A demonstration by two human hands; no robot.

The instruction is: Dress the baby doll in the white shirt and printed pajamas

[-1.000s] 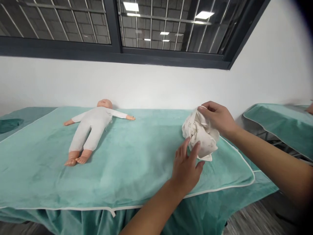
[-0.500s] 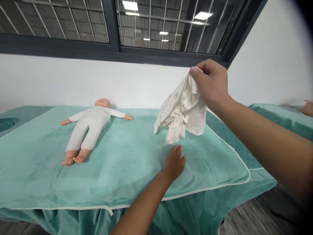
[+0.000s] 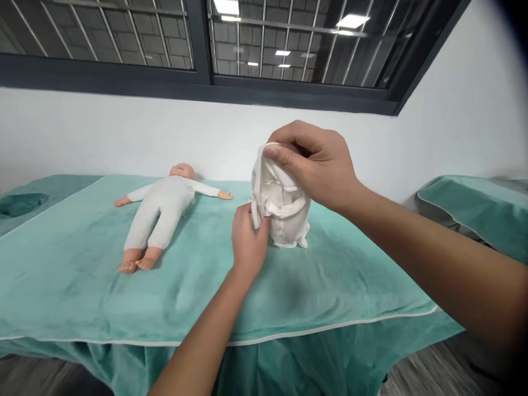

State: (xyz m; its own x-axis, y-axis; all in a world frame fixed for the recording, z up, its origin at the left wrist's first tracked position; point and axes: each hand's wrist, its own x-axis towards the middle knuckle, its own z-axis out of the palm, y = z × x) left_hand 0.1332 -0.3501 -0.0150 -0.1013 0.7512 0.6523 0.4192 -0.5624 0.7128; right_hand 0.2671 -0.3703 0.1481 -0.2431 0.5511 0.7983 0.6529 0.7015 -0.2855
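Note:
A crumpled white baby garment [image 3: 284,217] with a faint print hangs over the right part of the bed, held between both hands. My right hand [image 3: 315,162] pinches its top edge between thumb and fingers. Lower down, my left hand [image 3: 249,239] grips its left side, the thumb tucked behind a fold and some fingertips hidden. To the left a baby doll [image 3: 159,212] with a white cloth body lies on its back, arms spread, bare feet toward me. Neither hand touches it.
A green cover [image 3: 82,291] with white piping spreads over the bed. Behind it are a white wall and a dark-framed barred window [image 3: 289,91]. Another green-covered surface [image 3: 474,203] stands at the right.
My right hand has moved left and slightly down with the garment. My left hand has risen leftward from below and taken hold of the garment's side. The doll keeps its pose.

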